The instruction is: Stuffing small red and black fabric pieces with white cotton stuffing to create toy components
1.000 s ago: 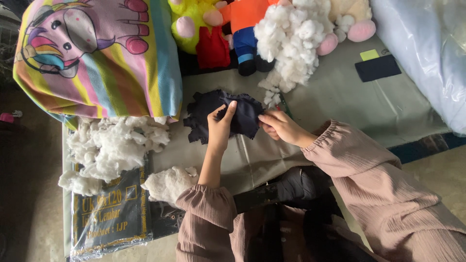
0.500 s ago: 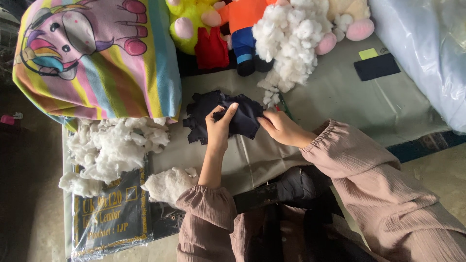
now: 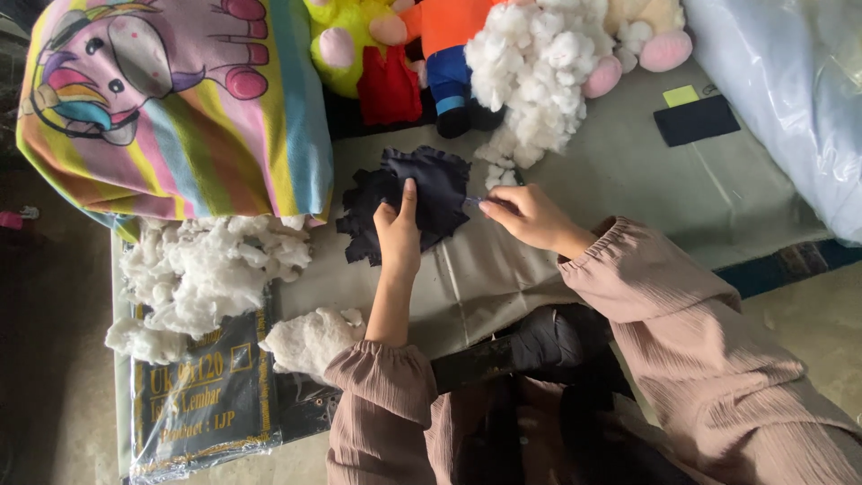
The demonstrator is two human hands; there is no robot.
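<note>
The left hand (image 3: 400, 235) pins a dark navy fabric piece (image 3: 422, 199) flat on the grey bench (image 3: 620, 171); the right hand (image 3: 525, 214) pinches something thin at its edge, perhaps a needle; best kept taut; white stuffing (image 3: 202, 265) and plush toys (image 3: 422, 45) crowd around

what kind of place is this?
Probably a small soft-toy or sewing workshop, worked on a covered floor or low surface. Loose white stuffing lies in heaps, finished plush toys sit at the top, and the left hand and right hand work a dark fabric piece.
</note>
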